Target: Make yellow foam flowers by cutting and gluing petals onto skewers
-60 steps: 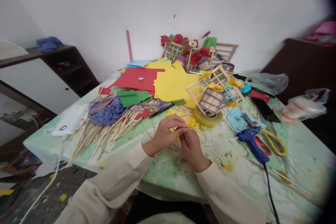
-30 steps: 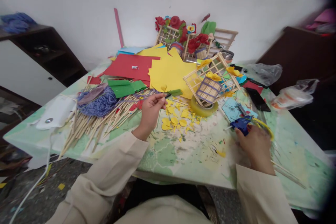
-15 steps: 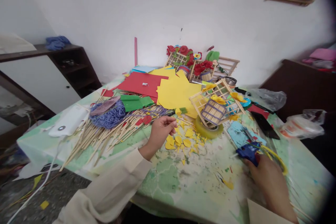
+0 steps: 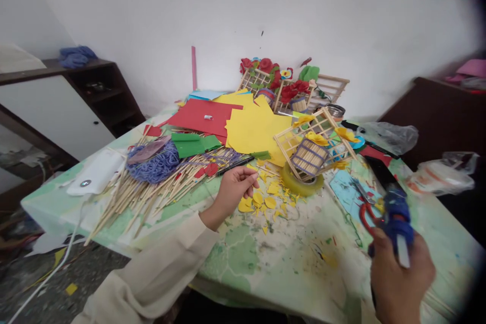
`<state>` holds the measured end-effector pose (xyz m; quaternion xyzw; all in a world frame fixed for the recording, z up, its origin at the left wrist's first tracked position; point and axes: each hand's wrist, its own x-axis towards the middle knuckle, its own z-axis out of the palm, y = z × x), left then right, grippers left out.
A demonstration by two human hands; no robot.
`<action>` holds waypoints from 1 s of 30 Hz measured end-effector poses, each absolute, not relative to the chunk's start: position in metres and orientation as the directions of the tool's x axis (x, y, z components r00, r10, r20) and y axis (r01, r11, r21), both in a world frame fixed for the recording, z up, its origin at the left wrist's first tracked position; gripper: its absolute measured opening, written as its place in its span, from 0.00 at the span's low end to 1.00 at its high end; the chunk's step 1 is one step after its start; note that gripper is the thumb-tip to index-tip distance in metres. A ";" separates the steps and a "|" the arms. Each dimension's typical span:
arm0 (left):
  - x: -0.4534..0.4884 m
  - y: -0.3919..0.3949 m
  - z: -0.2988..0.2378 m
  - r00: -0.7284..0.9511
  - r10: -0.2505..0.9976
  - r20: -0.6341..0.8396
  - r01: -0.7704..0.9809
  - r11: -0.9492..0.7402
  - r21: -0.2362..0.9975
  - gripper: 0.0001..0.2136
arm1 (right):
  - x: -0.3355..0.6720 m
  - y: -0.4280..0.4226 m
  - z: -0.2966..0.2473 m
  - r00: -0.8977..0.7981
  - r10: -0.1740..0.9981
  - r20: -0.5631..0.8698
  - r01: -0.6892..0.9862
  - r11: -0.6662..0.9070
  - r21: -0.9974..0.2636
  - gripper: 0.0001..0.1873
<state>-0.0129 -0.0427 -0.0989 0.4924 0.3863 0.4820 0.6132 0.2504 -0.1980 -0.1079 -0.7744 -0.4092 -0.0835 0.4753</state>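
My right hand (image 4: pixel 402 273) is wrapped round a blue glue gun (image 4: pixel 398 217), lifted above the table's right side. A white glue stick (image 4: pixel 403 251) pokes out of its rear. Just left of it, scissors (image 4: pixel 367 215) with red handles lie on light blue paper (image 4: pixel 341 192). My left hand (image 4: pixel 236 188) is closed in a pinch over the table's middle; whatever its fingertips hold is too small to make out. Beside those fingers are yellow paper petals and scraps (image 4: pixel 270 203). A small stick frame with yellow paper flowers (image 4: pixel 315 149) leans on a roll of tape (image 4: pixel 304 187).
Bamboo sticks (image 4: pixel 140 200), purple yarn (image 4: pixel 157 164) and green paper (image 4: pixel 186 145) lie at left, near a white device with a cable (image 4: pixel 93 174). Red (image 4: pixel 201 119) and yellow sheets (image 4: pixel 252 131) cover the back. Flowered stick frames (image 4: pixel 258 79) stand by the wall. A dark phone (image 4: pixel 383 174) lies at right.
My right hand has raised the glue gun off the table's right side and turned it, uncovering the scissors. My left hand stays nearly still. The view has shifted slightly.
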 end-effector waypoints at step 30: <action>-0.010 -0.054 -0.111 0.317 0.932 0.174 0.199 -0.244 0.949 0.08 | 0.155 -0.155 -0.116 -0.065 0.782 0.620 0.800 0.413 -0.436 0.11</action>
